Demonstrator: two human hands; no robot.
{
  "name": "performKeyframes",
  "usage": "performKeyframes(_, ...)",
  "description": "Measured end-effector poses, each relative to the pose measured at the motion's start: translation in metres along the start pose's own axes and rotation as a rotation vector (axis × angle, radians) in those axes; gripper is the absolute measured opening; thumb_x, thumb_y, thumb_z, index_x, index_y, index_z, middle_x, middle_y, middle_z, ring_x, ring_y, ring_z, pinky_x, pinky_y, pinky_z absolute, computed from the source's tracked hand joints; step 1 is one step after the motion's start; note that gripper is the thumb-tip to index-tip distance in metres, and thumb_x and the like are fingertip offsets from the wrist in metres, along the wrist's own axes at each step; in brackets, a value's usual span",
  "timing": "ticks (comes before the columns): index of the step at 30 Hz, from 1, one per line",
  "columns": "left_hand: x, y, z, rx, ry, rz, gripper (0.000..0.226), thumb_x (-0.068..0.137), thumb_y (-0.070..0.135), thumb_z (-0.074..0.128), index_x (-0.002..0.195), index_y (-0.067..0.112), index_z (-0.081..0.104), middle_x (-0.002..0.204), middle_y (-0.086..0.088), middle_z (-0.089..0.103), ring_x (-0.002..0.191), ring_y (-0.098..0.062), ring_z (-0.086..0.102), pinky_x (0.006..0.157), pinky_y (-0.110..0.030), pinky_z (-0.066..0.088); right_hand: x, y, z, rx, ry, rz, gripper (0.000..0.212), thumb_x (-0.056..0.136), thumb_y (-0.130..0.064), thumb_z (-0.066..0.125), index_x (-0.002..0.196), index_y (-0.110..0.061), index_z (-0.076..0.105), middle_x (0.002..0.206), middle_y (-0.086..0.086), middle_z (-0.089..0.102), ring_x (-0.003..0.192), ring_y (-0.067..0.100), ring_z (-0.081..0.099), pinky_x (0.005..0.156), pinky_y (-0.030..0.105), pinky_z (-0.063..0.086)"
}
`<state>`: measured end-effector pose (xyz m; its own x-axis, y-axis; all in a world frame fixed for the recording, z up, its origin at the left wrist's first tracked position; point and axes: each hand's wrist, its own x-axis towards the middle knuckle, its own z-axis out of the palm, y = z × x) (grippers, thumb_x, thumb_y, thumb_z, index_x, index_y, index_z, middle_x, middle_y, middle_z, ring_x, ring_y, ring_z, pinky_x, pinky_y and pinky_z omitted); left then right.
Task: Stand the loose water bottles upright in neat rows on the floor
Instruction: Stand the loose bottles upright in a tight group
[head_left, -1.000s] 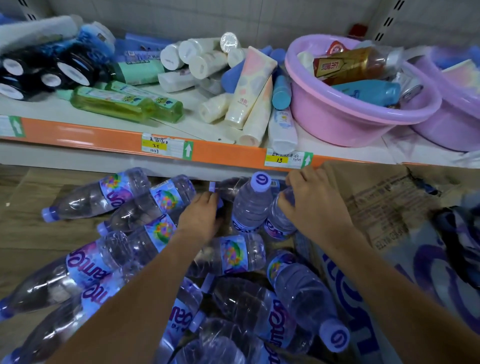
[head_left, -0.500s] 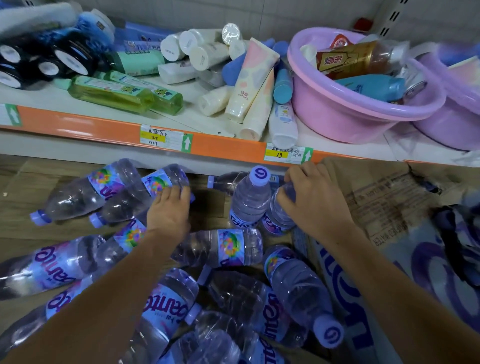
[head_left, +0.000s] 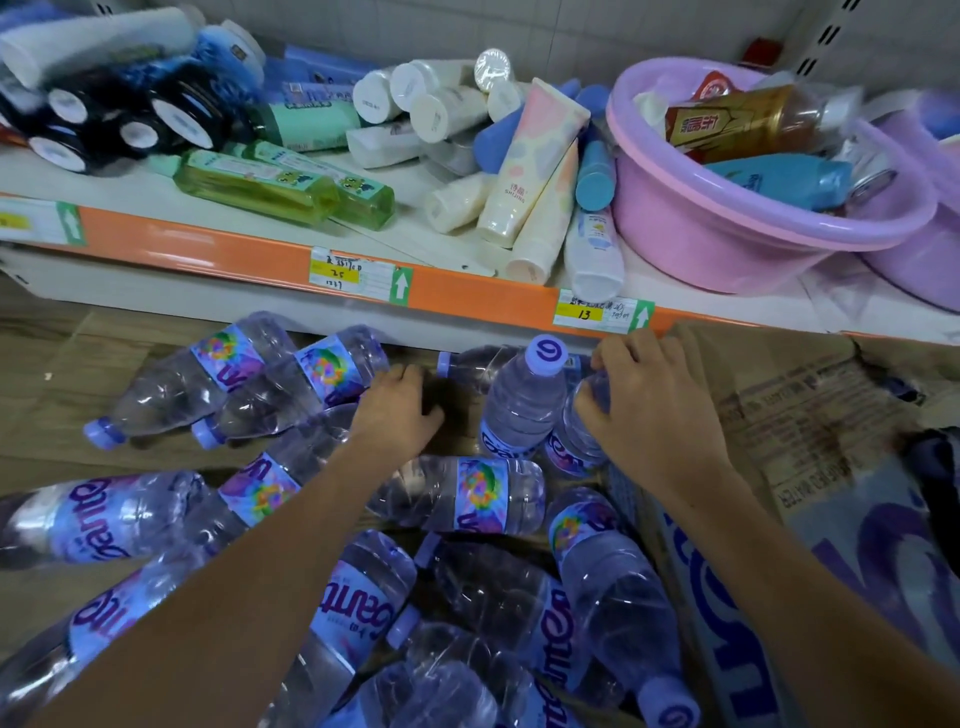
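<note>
Several clear water bottles with purple caps and labels lie loose on the wooden floor. One bottle stands upright below the shelf. Beside it on the right stands a second bottle, and my right hand grips its top, hiding the cap. My left hand is left of the standing pair, with its fingers curled over the base end of a lying bottle. Another bottle lies crosswise just in front of the standing ones. More bottles are piled between my forearms.
A shelf with an orange edge overhangs the bottles, loaded with tubes and green bottles. Pink basins sit on it at the right. A torn cardboard carton with purple print lies right of the standing bottles.
My left hand went left onto the lying bottles, then shifted a little back to the right and curled its fingers. My right hand has stayed on the upright bottle's top.
</note>
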<state>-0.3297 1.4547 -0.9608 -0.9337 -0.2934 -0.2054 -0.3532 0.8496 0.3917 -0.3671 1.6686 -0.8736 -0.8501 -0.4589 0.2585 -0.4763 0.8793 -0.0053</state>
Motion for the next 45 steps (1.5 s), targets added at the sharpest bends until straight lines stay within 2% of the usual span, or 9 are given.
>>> performKeyframes(4,0.024,0.027,0.004,-0.284,0.019,0.073,0.055,0.085,0.013,0.056,0.136,0.003,0.039,0.14,-0.02,0.043,0.131,-0.034,0.039,0.109,-0.036,0.03,-0.001,0.0,-0.001,-0.002,0.005,-0.012,0.022,0.076,-0.023,0.058,0.086,-0.004,0.056,0.085,0.017,0.058,0.078,0.034,0.053,0.053,0.028,0.03)
performKeyframes(12,0.049,0.021,0.008,-0.19,-0.106,0.05,0.049,0.081,0.021,0.066,0.125,0.014,0.047,0.126,-0.017,0.049,0.116,-0.04,0.048,0.102,-0.04,0.039,-0.001,0.0,-0.002,-0.033,-0.018,-0.028,0.025,0.076,-0.022,0.062,0.09,-0.003,0.056,0.088,0.018,0.058,0.079,0.034,0.054,0.048,0.027,0.031)
performKeyframes(16,0.04,0.016,0.009,-0.491,-0.086,0.016,0.047,0.075,0.007,0.073,0.117,0.003,0.052,0.108,-0.006,0.043,0.098,-0.018,0.045,0.082,-0.016,0.034,-0.002,0.001,0.0,-0.021,-0.028,-0.034,0.024,0.076,-0.021,0.063,0.092,-0.004,0.055,0.089,0.019,0.057,0.081,0.035,0.054,0.048,0.028,0.034)
performKeyframes(23,0.039,0.019,-0.017,-1.001,0.015,-0.097,0.015,0.081,0.0,0.064,0.095,0.007,0.06,0.078,0.0,0.059,0.079,-0.018,0.055,0.067,-0.018,0.052,0.0,0.005,0.001,0.028,-0.057,-0.049,0.023,0.079,-0.019,0.06,0.095,-0.004,0.055,0.093,0.02,0.056,0.084,0.035,0.052,0.052,0.033,0.042)
performKeyframes(27,0.031,0.023,-0.034,-0.781,0.131,-0.058,0.006,0.084,0.011,0.064,0.078,0.014,0.064,0.085,-0.009,0.063,0.082,-0.02,0.056,0.085,-0.04,0.053,0.001,0.007,0.0,0.046,-0.062,-0.057,0.023,0.081,-0.024,0.054,0.095,-0.005,0.057,0.092,0.019,0.056,0.082,0.035,0.052,0.059,0.031,0.039)
performKeyframes(31,0.012,0.033,-0.063,-0.52,0.245,0.166,0.008,0.083,0.01,0.064,0.088,0.004,0.067,0.09,-0.004,0.066,0.083,-0.014,0.054,0.068,-0.014,0.04,0.0,0.006,-0.006,0.129,-0.117,-0.039,0.052,0.071,-0.044,0.033,0.098,-0.008,0.059,0.095,0.016,0.058,0.086,0.034,0.052,0.07,0.034,0.041)
performKeyframes(36,-0.011,0.048,-0.093,-0.133,0.184,0.485,0.013,0.079,0.01,0.066,0.092,0.01,0.07,0.103,-0.01,0.069,0.1,-0.026,0.059,0.088,-0.026,0.039,-0.008,0.0,-0.018,0.094,-0.23,0.003,0.054,0.074,-0.042,0.044,0.114,-0.008,0.054,0.111,0.018,0.052,0.104,0.037,0.047,0.082,0.039,0.042)
performKeyframes(41,-0.026,0.046,-0.101,-0.073,0.08,0.424,0.019,0.084,0.016,0.062,0.102,0.01,0.066,0.11,-0.011,0.064,0.106,-0.026,0.055,0.081,-0.025,0.036,-0.021,-0.019,-0.023,0.27,-0.312,0.196,0.055,0.082,-0.028,0.052,0.134,-0.016,0.037,0.144,0.02,0.023,0.127,0.041,0.024,0.104,0.042,0.023)
performKeyframes(45,-0.028,0.037,-0.111,0.014,0.005,0.284,0.038,0.086,0.019,0.06,0.123,0.009,0.053,0.127,-0.016,0.055,0.12,-0.032,0.048,0.097,-0.034,0.038,-0.015,-0.024,-0.039,0.198,-0.2,0.145,0.06,0.083,-0.032,0.058,0.138,-0.025,0.035,0.151,0.015,0.019,0.136,0.039,0.015,0.108,0.049,0.02)
